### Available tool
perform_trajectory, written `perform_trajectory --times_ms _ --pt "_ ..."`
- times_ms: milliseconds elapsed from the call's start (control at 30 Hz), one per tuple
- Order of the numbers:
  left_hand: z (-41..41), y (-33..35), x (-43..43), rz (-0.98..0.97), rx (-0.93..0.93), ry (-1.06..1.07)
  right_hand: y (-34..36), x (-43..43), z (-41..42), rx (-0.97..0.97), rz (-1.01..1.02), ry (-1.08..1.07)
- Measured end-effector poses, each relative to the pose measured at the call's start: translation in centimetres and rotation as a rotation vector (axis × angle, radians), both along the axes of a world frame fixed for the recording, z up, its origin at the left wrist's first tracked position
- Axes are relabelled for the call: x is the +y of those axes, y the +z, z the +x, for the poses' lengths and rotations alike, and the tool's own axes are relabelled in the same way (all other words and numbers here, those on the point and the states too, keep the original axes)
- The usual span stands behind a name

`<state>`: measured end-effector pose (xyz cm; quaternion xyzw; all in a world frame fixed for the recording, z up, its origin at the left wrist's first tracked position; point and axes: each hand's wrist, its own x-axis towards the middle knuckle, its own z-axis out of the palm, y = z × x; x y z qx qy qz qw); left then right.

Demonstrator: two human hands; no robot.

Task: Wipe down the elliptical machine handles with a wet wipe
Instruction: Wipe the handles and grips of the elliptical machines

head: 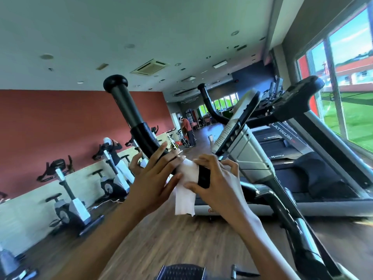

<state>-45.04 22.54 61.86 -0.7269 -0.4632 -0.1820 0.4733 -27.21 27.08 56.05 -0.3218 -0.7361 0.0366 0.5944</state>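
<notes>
From my remote seat I see wood floor (181, 239) spreading out below both hands. A treadmill (314, 178) stands to the right of the right hand, along the windows. A row of bikes (70, 207) lines the red wall, well to the left of the left hand. The elliptical's grey console (240, 122) tilts up just above and to the right of the right hand.

The black handle (129, 114) rises up and to the left from between the hands, ending in a round knob. A second handle (207, 104) curves up beyond the console, well apart from both hands.

My left hand (153, 180) lies against the handle with its fingers fairly straight and spread, and its thumb touches the wipe. My right hand (220, 178) sits just beside it, lower on the handle. Its fingers curl over the top and its thumb is underneath, clamping the wipe to the bar.

The white wipe (184, 199) is wrapped over the handle between the two hands. Its loose end hangs down below them.
</notes>
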Motion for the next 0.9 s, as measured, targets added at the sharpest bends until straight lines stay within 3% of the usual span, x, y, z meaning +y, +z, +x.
perform_trajectory --times_ms 133,267,400,600,733,900 --pt "-0.2 0.2 0.5 0.043 0.024 -0.017 -0.8 0.0 0.8 0.015 -0.019 0.06" --pt "0.2 -0.1 0.7 0.075 0.186 -0.045 -1.1 -0.1 1.4 0.08 -0.052 0.125" --pt "-0.5 1.0 0.6 0.095 0.164 0.018 -1.7 -0.2 1.9 0.013 0.004 0.009" --pt "-4.6 6.1 0.4 0.165 0.301 0.187 -1.7 -0.2 1.9 0.002 0.021 -0.032" --pt "-7.2 10.6 0.9 0.202 0.306 0.159 -1.9 -0.2 1.9 0.005 0.055 -0.059" --pt "-5.9 5.2 1.9 0.12 0.427 0.003 -2.0 -0.2 2.0 -0.014 0.047 -0.05"
